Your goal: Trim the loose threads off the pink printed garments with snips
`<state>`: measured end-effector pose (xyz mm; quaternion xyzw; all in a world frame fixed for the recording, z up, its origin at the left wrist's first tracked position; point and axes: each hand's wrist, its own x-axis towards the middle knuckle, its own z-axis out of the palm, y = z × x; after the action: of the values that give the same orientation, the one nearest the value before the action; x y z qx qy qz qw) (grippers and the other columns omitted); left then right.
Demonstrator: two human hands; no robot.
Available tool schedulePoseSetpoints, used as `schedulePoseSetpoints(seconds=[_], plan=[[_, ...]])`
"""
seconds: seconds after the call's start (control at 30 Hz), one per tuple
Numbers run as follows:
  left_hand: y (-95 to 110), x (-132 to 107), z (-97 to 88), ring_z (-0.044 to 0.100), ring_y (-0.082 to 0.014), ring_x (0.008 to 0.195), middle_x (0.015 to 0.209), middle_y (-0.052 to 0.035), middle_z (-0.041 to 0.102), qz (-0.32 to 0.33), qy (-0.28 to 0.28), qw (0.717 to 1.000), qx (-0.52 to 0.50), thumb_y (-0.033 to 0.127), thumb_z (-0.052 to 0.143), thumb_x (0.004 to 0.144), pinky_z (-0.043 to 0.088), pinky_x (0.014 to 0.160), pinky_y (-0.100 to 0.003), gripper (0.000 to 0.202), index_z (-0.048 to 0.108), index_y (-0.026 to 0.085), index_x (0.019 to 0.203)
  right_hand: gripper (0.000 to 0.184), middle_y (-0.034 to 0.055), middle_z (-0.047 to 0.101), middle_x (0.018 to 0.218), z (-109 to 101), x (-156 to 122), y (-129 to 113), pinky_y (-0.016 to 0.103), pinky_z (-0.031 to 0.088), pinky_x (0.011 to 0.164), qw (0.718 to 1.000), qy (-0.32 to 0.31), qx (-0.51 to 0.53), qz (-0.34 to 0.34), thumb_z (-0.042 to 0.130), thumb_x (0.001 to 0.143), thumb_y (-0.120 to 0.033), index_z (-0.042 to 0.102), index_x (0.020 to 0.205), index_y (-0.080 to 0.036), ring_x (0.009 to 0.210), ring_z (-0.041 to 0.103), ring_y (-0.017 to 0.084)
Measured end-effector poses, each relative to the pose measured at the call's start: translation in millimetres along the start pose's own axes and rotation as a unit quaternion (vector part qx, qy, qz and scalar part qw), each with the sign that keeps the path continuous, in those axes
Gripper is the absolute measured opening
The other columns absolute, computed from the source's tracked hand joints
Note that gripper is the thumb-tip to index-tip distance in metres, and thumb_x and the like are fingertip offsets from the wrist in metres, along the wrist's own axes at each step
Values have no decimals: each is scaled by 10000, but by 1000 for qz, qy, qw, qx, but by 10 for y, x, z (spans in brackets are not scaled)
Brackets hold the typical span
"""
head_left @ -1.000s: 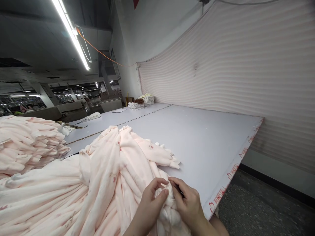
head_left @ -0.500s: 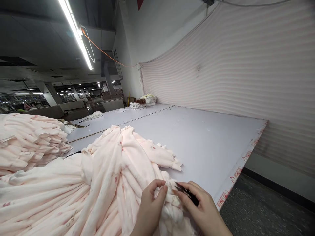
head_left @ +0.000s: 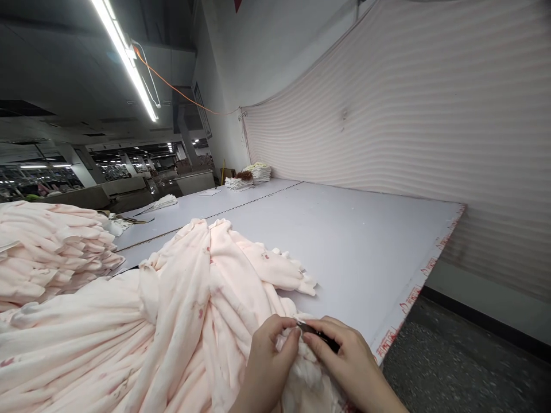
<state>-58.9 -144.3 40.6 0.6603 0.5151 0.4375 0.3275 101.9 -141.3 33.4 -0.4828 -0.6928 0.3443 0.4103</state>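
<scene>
Pale pink fleece garments (head_left: 181, 321) with small red prints lie heaped over the near part of the table. At the heap's right end, my left hand (head_left: 273, 350) pinches a bit of the gathered fabric between thumb and fingers. My right hand (head_left: 344, 350) is closed around small black thread snips (head_left: 321, 335). Their tips meet the fabric right beside my left fingertips. The blades look nearly closed, and the exact spot they touch is partly hidden by my fingers.
A second pile of pink garments (head_left: 51, 246) sits at the left. White folded stacks (head_left: 258, 172) rest at the table's far end. The table (head_left: 353, 241) has a red-printed right edge, with dark floor (head_left: 451, 355) beyond. A striped cloth (head_left: 387, 115) hangs along the wall.
The snips have moved in against the fabric at my left fingertips, and their blades have closed together. My left hand has shifted slightly to the right. The view has tilted a little.
</scene>
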Motion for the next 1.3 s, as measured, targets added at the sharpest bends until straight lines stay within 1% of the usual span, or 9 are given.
schedulePoseSetpoints(seconds=[0.4,0.63,0.7,0.8,0.87,0.93,1.1,1.2,1.3], plan=[[-2,56,-14,612,-205,852,864,-33,683,-27,-56,997,46,260,539,807,465,765,-295,127,645,207,850,263,32,696,800,28,87,207,264,469,685,995,-6,91,30,516,844,-375,708,853,-196,774,627,198],[-227,-49,115,579,-202,748,643,6,589,304,-56,909,281,48,531,666,408,823,-391,192,572,224,732,406,48,614,1024,179,677,837,313,420,775,993,103,3,61,595,731,-242,572,1136,-230,918,570,218],[-259,-17,40,580,-177,729,671,8,588,260,-75,945,185,47,512,661,435,746,-317,199,560,216,754,262,45,613,954,178,916,962,311,398,775,993,101,19,64,592,694,-172,646,947,-213,893,563,215],[-230,67,-252,513,-119,578,654,28,547,46,16,999,3,160,541,735,390,555,-216,53,512,201,719,24,13,579,800,74,1138,1059,277,389,708,991,91,78,66,595,686,-184,617,693,-190,775,539,178],[-161,115,-457,461,-103,520,618,54,495,-76,73,991,-79,282,569,767,358,518,-205,110,490,208,750,102,-11,538,722,-43,1167,1073,249,383,642,985,86,133,70,586,721,-266,569,659,-187,698,505,149],[-70,147,-543,483,-117,562,649,46,507,-125,43,988,-78,343,583,770,383,562,-220,158,507,206,785,221,-35,479,635,-157,1124,1047,224,358,543,974,73,197,86,544,768,-386,524,671,-188,584,452,118],[97,264,-109,547,-218,871,919,-42,594,-50,-118,982,141,323,598,759,408,811,-331,252,575,223,989,384,-90,348,537,-257,911,805,186,174,374,934,27,334,128,527,758,-569,454,707,-195,396,235,47],[72,392,242,538,-229,875,946,-52,557,-2,-89,974,207,305,619,726,424,770,-344,385,481,210,1073,413,-105,314,502,-214,772,642,190,133,365,917,4,377,130,503,776,-588,419,672,-197,367,148,26],[-12,485,406,532,-200,789,904,-45,532,54,-39,963,260,143,482,754,423,681,-308,162,472,201,905,423,-118,274,460,-179,676,578,194,155,368,910,6,394,129,450,807,-596,397,654,-205,353,125,26]])
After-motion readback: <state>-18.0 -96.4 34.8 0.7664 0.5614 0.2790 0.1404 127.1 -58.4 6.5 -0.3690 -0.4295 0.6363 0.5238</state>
